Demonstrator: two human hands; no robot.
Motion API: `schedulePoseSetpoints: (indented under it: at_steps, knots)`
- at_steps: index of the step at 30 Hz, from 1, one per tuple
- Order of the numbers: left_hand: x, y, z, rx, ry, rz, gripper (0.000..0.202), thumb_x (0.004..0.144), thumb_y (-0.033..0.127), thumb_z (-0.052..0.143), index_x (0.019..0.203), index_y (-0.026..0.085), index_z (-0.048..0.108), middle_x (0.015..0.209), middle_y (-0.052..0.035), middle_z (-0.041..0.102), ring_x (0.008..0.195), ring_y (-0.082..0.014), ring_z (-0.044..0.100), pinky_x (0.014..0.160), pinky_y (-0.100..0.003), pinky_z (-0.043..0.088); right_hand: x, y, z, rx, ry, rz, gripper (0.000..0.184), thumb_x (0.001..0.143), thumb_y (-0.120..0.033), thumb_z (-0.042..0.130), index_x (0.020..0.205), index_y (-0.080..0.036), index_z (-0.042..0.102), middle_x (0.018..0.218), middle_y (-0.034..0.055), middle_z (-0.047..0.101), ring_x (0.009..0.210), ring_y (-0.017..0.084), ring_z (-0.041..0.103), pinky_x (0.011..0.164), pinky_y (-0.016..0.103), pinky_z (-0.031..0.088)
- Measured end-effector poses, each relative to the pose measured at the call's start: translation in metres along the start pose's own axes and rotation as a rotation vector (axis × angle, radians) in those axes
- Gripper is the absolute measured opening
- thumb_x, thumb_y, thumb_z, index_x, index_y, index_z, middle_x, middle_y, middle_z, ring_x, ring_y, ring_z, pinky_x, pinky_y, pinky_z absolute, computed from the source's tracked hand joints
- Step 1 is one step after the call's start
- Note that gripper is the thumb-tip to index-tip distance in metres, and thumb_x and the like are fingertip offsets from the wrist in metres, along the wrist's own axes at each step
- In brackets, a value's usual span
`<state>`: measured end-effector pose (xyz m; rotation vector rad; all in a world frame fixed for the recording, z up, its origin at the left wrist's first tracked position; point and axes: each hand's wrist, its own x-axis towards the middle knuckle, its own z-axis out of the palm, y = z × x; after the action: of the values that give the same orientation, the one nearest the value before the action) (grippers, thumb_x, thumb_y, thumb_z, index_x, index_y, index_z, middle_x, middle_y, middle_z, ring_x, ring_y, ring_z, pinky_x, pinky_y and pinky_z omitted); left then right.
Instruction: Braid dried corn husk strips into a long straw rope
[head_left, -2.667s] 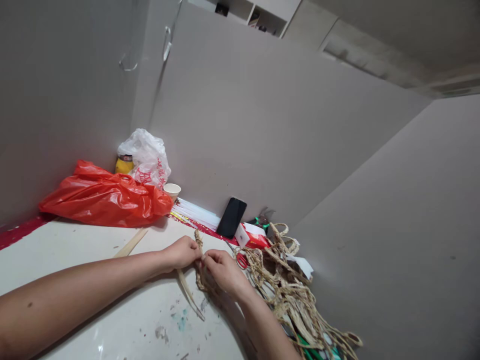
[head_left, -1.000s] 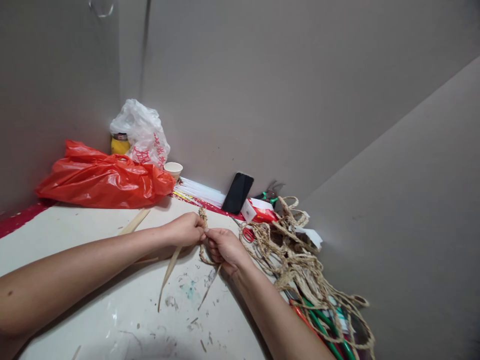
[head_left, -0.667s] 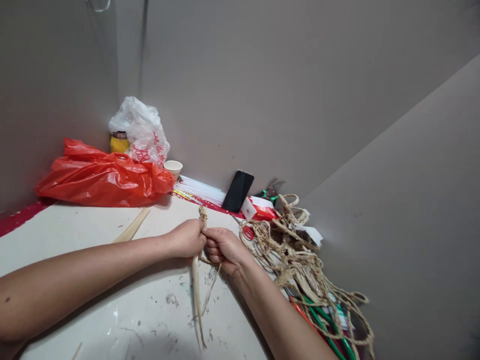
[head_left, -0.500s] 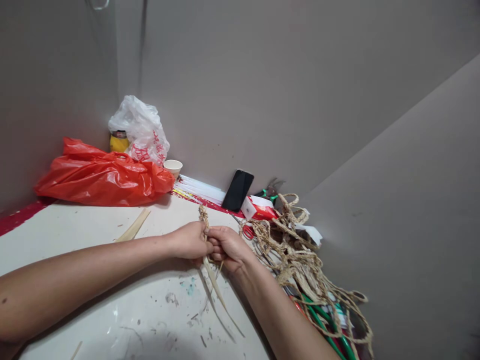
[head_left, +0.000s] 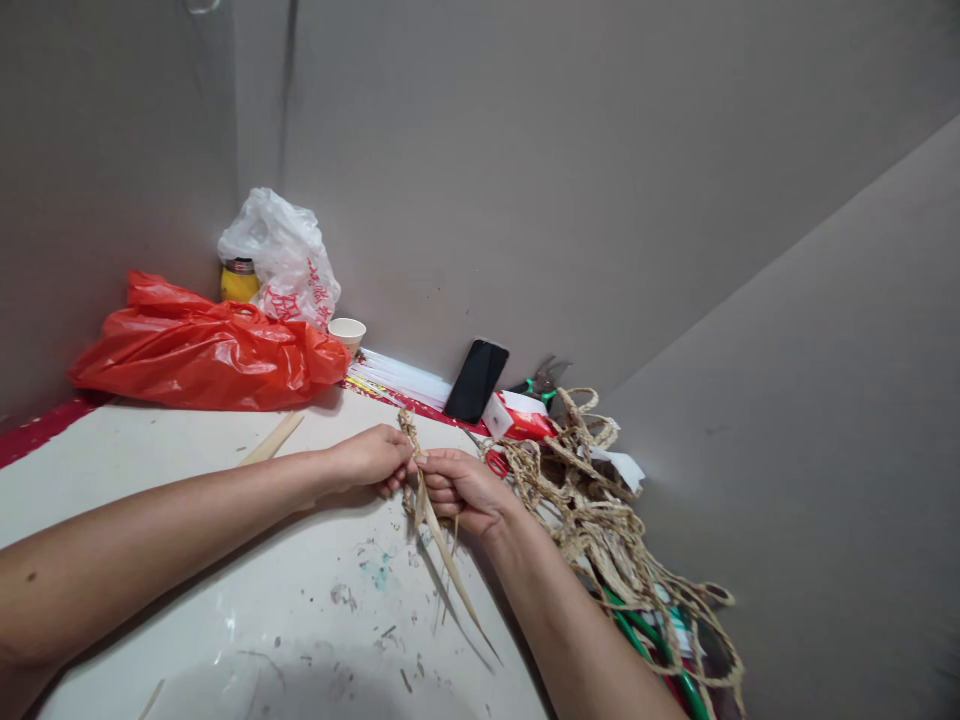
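A short braid of dried plant fibre (head_left: 406, 424) sticks up between my two hands above the white table (head_left: 300, 610). My left hand (head_left: 373, 458) is closed, its fingertips pressed together at the braid's left side. My right hand (head_left: 463, 490) pinches the braid from the right, thumb and forefinger meeting my left fingertips. From this grip a pale, flat husk strip (head_left: 448, 555) hangs down to the right and tapers to a point, with thinner strands beside it. Another loose husk strip (head_left: 276, 438) lies beyond my left forearm.
A red plastic bag (head_left: 217, 355), a white bag (head_left: 289, 255), a yellow jar (head_left: 238, 283) and a paper cup (head_left: 347, 333) stand at the back left. A phone (head_left: 476, 380) leans against the wall. Braided rope (head_left: 600, 525), red-handled scissors (head_left: 496, 462) and pruning shears (head_left: 546, 378) lie right.
My left hand has shifted slightly left and up, its fingers drawn back from the front of the braid. More of the husk strip now shows below, swung a little right.
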<state>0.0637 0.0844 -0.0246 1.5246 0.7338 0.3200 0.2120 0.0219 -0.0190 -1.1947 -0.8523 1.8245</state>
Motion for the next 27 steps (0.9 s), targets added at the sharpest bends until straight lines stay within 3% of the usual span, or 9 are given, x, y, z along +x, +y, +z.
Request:
schedulePoseSetpoints:
  at_steps: [2,5,11,14,18,22,27]
  knots:
    - [0.000,0.001,-0.002,0.049,0.019,0.028,0.014,0.072,0.022,0.043,0.064,0.015,0.052,0.046,0.0046,0.042,0.041,-0.0080,0.035,0.047,-0.022,0.029,-0.001,-0.001,-0.002,-0.024,-0.005,0.004,0.021,0.067,-0.028,0.070,0.071,-0.012,0.057,0.041,-0.0137,0.024,0.036,0.001,0.009,0.034,0.015,0.005]
    - [0.001,0.003,-0.010,0.153,0.045,0.114,0.015,0.069,0.019,0.046,0.064,0.013,0.058,0.057,0.0011,0.054,0.051,-0.0088,0.042,0.055,-0.022,0.033,-0.003,-0.003,-0.005,-0.072,-0.012,0.012,0.021,0.069,-0.029,0.069,0.073,-0.012,0.059,0.041,-0.0137,0.024,0.036,0.001,0.009,0.034,0.015,0.005]
    - [0.006,-0.001,-0.019,0.258,-0.019,0.147,0.020,0.068,0.022,0.045,0.066,0.014,0.063,0.069,-0.0024,0.064,0.062,-0.0127,0.051,0.064,-0.024,0.037,-0.003,-0.001,-0.007,-0.186,0.012,-0.006,0.022,0.070,-0.032,0.068,0.071,-0.011,0.061,0.039,-0.0129,0.026,0.034,0.001,0.012,0.034,0.017,0.005]
    - [0.007,-0.001,-0.019,0.212,-0.029,0.089,0.020,0.068,0.023,0.045,0.064,0.013,0.062,0.060,-0.0010,0.058,0.052,-0.0098,0.044,0.054,-0.022,0.033,-0.003,0.000,-0.005,-0.238,0.048,-0.034,0.022,0.070,-0.032,0.068,0.069,-0.011,0.062,0.036,-0.0121,0.029,0.032,0.001,0.014,0.033,0.018,0.005]
    - [0.001,0.006,-0.021,0.075,-0.115,-0.071,0.021,0.069,0.028,0.049,0.069,0.013,0.063,0.043,0.0062,0.033,0.037,-0.0064,0.022,0.040,-0.023,0.015,-0.004,-0.001,-0.004,-0.269,0.060,-0.045,0.024,0.071,-0.034,0.067,0.070,-0.011,0.061,0.036,-0.0123,0.029,0.033,0.002,0.013,0.034,0.019,0.005]
    - [-0.005,0.013,-0.022,-0.021,-0.182,-0.066,0.024,0.068,0.035,0.056,0.072,0.013,0.065,0.043,0.0084,0.025,0.037,-0.0053,0.016,0.039,-0.023,0.008,-0.006,-0.004,-0.002,-0.275,0.033,-0.032,0.027,0.071,-0.040,0.065,0.072,-0.014,0.058,0.040,-0.0136,0.023,0.035,0.003,0.010,0.035,0.019,0.005]
    - [-0.003,0.009,-0.016,0.030,-0.024,-0.087,0.028,0.070,0.041,0.058,0.065,0.014,0.062,0.036,0.0084,0.027,0.035,-0.0054,0.015,0.038,-0.025,0.008,-0.006,-0.004,0.003,-0.334,0.058,-0.045,0.031,0.071,-0.045,0.062,0.071,-0.016,0.055,0.041,-0.0132,0.024,0.035,0.003,0.010,0.035,0.020,0.006]
